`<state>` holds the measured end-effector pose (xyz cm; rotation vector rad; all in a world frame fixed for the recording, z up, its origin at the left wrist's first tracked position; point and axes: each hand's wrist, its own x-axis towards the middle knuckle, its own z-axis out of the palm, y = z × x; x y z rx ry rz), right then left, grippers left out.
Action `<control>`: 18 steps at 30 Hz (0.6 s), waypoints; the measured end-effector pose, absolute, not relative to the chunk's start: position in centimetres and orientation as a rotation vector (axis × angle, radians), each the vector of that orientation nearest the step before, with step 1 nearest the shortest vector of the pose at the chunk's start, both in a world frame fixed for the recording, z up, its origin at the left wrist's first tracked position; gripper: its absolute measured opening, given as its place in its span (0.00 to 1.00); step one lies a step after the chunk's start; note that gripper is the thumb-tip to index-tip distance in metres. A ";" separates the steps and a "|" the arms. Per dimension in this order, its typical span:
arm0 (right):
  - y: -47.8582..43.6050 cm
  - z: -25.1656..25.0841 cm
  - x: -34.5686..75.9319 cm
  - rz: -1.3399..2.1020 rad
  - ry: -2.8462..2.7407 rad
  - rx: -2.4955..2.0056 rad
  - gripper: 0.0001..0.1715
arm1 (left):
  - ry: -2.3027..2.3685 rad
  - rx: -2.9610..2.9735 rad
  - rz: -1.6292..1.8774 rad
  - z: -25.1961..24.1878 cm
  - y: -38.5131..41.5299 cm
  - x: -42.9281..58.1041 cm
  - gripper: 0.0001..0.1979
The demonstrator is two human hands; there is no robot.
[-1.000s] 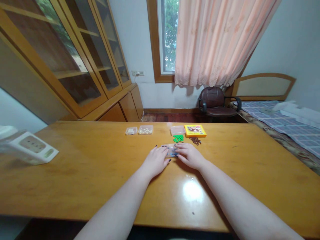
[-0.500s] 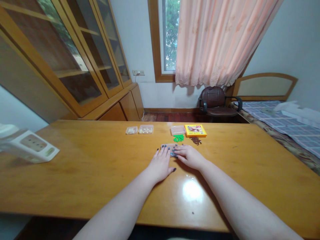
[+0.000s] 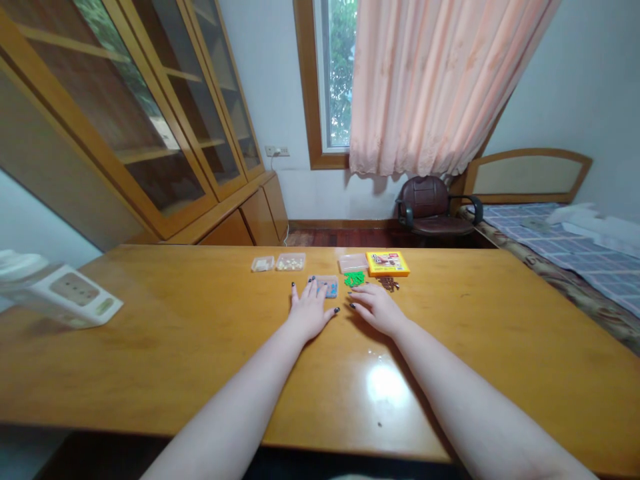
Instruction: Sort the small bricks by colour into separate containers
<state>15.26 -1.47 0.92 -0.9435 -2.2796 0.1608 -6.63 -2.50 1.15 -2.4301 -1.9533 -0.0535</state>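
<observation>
Fingers spread, my left hand [image 3: 309, 313] rests over the near left part of a small clear plastic box [image 3: 329, 287] with blue pieces inside. Its fingertips lie on the box, partly covering it. To the right, my right hand [image 3: 377, 309] hovers low or rests on the table, fingers loosely stretched and apart from the box; nothing shows in it. Just beyond its fingertips lies a pile of green pieces [image 3: 355, 279]. A heap of brown pieces [image 3: 388, 284] sits behind that hand.
Behind the piles are a clear empty-looking tray [image 3: 353, 263] and a yellow box [image 3: 388, 264]. Further left stand a clear box of whitish pieces [image 3: 291, 262] and a smaller clear box [image 3: 263, 264]. A white container [image 3: 80, 295] lies at the far left of the wooden table [image 3: 190, 347].
The box with blue pieces has moved left and away from me, under my left hand. My right hand has come off it and sits slightly left of before.
</observation>
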 end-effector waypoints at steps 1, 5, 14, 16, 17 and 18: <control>-1.4 0.9 15.3 0.165 -2.274 -0.939 0.14 | -1.966 -2.428 -0.052 1.1 -1.9 -6.7 0.36; -1.6 1.0 15.2 0.171 -2.244 -0.927 0.13 | -1.988 -2.434 -0.049 1.1 1.0 -6.4 0.41; -0.6 0.6 16.2 0.238 -1.969 -1.093 0.15 | -2.067 -2.397 0.065 2.5 6.8 -6.3 0.34; -0.3 0.4 16.3 0.274 -1.898 -1.116 0.15 | -2.037 -2.361 -0.021 2.9 7.1 -5.6 0.34; -0.1 0.3 16.3 0.286 -1.863 -1.120 0.15 | -1.993 -2.357 -0.084 3.0 7.1 -4.9 0.34; -0.1 0.3 16.3 0.293 -1.828 -1.121 0.16 | -1.925 -2.385 -0.145 3.1 7.0 -4.0 0.34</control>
